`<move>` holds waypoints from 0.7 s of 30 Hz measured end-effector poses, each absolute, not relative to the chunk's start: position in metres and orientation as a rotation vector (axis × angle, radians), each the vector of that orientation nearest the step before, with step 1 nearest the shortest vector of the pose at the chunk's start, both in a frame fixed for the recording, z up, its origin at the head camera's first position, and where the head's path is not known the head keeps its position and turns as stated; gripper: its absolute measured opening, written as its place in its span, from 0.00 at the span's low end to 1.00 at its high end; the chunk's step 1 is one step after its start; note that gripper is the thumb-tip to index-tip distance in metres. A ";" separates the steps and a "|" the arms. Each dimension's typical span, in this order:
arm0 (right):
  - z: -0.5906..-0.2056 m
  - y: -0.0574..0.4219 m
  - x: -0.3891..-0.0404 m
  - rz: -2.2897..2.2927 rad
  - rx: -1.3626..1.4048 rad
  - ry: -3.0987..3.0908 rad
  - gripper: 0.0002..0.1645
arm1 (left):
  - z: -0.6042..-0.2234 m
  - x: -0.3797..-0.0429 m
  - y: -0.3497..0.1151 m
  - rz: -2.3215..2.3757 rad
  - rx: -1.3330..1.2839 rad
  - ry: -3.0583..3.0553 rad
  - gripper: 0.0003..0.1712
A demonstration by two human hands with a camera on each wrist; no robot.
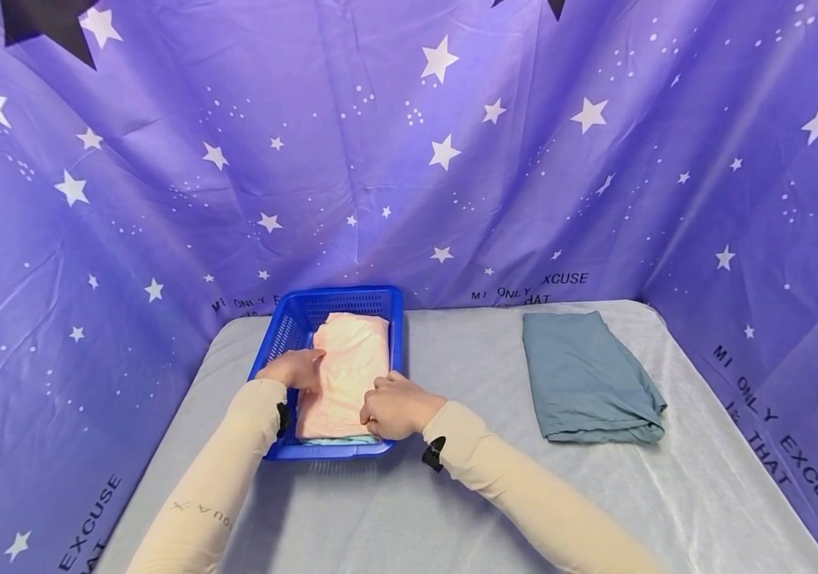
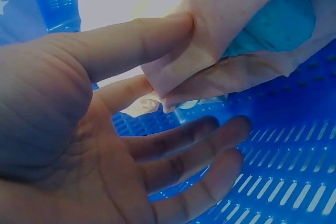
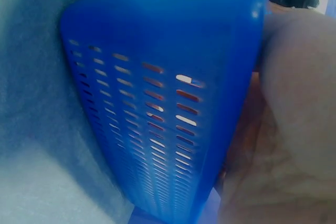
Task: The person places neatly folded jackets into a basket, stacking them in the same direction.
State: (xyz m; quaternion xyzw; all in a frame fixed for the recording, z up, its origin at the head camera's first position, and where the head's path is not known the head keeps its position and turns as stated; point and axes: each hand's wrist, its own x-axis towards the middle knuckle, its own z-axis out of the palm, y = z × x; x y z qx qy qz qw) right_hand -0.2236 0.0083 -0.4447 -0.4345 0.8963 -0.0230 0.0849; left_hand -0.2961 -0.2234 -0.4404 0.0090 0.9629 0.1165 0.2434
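Note:
A folded pale pink garment (image 1: 351, 363) lies in a blue plastic basket (image 1: 373, 452), with a turquoise cloth (image 1: 340, 440) showing beneath its near edge. My left hand (image 1: 296, 371) reaches inside the basket on the left. Its thumb and index finger pinch a fold of the pink garment (image 2: 210, 40), while the other fingers extend loosely above the slotted basket floor (image 2: 283, 177). Over the right rim, my right hand (image 1: 398, 406) has curled fingers at the pink garment's right edge. In the right wrist view, the basket wall (image 3: 157, 51) hides those fingertips.
A folded grey-blue garment (image 1: 588, 383) lies flat on the right part of the table. Pale grey cloth covers the table (image 1: 466, 494). Purple star-printed curtains (image 1: 395, 159) hang behind and at both sides, and the basket stands close to the back one.

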 end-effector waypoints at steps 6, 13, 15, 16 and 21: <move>-0.444 0.017 -0.222 -0.399 -1.315 2.684 0.14 | -0.433 -0.287 -0.224 0.264 0.083 2.701 0.37; -0.444 0.050 -0.222 -0.920 -1.304 2.753 0.13 | -0.410 -0.273 -0.225 0.247 0.147 2.854 0.36; -0.446 0.067 -0.224 -0.993 -1.224 2.783 0.12 | -0.402 -0.268 -0.222 0.263 0.152 2.932 0.36; -0.448 0.077 -0.225 -1.016 -1.168 2.801 0.12 | -0.397 -0.265 -0.221 0.282 0.156 2.978 0.36; -0.453 0.131 -0.227 -1.208 -0.821 2.849 0.15 | -0.376 -0.248 -0.207 0.540 0.159 3.169 0.33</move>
